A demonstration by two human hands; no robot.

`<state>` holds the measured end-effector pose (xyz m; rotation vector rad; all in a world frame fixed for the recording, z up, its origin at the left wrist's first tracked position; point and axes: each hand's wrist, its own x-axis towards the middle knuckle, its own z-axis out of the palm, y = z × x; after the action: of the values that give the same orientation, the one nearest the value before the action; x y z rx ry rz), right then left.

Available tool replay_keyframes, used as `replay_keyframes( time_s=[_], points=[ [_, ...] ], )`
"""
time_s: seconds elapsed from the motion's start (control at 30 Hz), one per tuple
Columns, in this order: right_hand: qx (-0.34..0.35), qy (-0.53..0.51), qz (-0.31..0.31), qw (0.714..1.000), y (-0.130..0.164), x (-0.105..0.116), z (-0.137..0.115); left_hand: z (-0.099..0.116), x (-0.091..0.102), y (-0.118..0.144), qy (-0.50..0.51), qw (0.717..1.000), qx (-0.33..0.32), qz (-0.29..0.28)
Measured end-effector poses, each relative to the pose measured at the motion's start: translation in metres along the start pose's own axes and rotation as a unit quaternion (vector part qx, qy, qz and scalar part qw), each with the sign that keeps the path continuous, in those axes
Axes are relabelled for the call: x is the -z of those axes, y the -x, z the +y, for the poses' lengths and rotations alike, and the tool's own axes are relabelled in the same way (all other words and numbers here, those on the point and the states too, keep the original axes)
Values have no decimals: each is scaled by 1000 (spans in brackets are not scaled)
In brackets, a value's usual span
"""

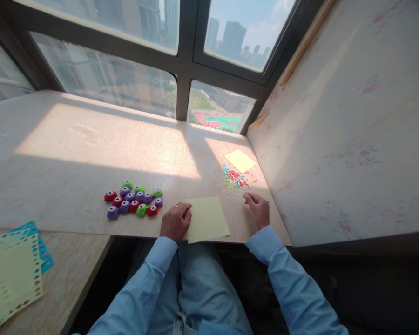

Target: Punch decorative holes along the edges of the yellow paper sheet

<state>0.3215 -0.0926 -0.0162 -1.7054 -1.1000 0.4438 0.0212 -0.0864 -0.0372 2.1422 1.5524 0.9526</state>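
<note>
My left hand point(176, 221), a ring on one finger, pinches the left edge of a pale yellow paper sheet point(207, 218). The sheet lies flat, its near edge just past the edge of the ledge. To its right, my right hand point(258, 210) is closed; a small purple and white bit of a craft punch point(267, 201) peeks out at its outer side, the rest hidden by the fingers. Just beyond that hand lies a scatter of red, blue and yellow paper confetti point(235, 177). Left of my left hand, several red, purple and green craft punches point(134, 206) stand grouped together.
A small yellow paper point(240, 160) lies behind the confetti. On a lower wooden surface at left are yellow and blue sheets point(14, 279) with punched borders. Windows point(216, 107) rise behind the sunlit ledge point(125, 139); a papered wall point(345, 139) bounds the right.
</note>
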Motion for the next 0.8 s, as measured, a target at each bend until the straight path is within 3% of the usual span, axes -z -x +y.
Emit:
replay_keyframes(
  time_s=[0.3, 0.43, 0.63, 0.8],
  points=[
    [56, 157, 94, 982, -9, 65, 34, 2, 3, 1, 24, 1000, -6, 4],
    [68, 243, 57, 966, -21, 85, 52, 2, 5, 1, 90, 996, 2, 17],
    [42, 262, 2, 964, -27, 86, 66, 6, 11, -8, 145, 989, 35, 20],
    [51, 295, -1, 954, -31, 79, 63, 20, 9, -21, 59, 997, -39, 3]
  ],
)
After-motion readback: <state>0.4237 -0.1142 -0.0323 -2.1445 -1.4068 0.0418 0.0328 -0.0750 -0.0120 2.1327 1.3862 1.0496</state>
